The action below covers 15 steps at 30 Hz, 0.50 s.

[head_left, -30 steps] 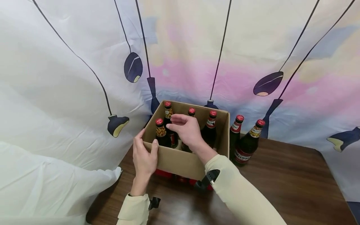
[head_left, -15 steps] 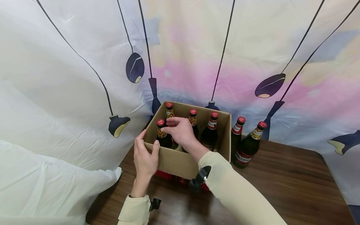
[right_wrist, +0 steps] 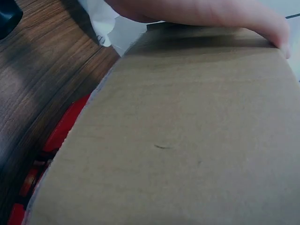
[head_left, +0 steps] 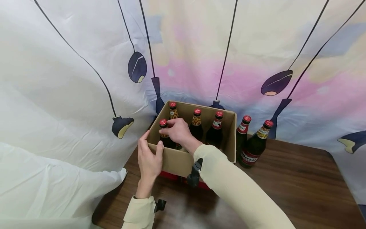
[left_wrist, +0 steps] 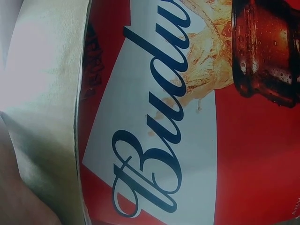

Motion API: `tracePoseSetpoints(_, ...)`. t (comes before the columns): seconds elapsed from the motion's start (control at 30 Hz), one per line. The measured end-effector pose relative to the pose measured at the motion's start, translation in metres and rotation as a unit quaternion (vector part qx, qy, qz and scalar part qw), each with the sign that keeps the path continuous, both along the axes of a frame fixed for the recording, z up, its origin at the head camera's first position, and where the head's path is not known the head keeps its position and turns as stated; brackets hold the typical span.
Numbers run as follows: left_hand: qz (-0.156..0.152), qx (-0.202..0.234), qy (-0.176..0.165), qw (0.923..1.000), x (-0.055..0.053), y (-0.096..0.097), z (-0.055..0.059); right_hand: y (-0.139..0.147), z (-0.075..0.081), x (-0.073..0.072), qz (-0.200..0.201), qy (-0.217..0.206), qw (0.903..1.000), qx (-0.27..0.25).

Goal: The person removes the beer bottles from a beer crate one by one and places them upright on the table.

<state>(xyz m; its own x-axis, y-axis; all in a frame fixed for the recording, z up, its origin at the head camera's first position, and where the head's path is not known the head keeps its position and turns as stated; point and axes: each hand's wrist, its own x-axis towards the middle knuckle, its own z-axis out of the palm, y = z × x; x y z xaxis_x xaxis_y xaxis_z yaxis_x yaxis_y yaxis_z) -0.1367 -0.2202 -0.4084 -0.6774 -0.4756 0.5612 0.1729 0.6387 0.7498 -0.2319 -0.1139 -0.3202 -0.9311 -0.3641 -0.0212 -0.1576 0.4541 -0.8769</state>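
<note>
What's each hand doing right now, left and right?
Left hand: grips the near rim of the cardboard box.
Right hand: inside the box, fingers curled at a bottle neck; grip cannot be told.

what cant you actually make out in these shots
- Right hand fingertips: head view, turned away behind the knuckles beside the near-left bottle, so any grip is unclear.
- Bottle bodies inside the cardboard box: head view, hidden by the front wall.
- Box print: left wrist view, lettering cut off by the frame edge.
- Right wrist view: filled by bare cardboard; no bottles visible.

Brown box (head_left: 183, 162), red-capped dark bottles (head_left: 196, 127).
</note>
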Motion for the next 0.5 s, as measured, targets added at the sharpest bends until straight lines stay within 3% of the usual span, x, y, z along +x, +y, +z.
tracePoseSetpoints(0.23,0.008,0.004,0.000,1.0000,0.0015,-0.0002,-0.0004,-0.0029,-0.0011,-0.0002,-0.011,-0.006,0.9997,-0.021)
tracePoseSetpoints(0.5,0.006,-0.001,-0.001,1.0000,0.0014,-0.0002,-0.0006,0.0066,0.0025,0.0035,-0.051,-0.030,0.9883,-0.141)
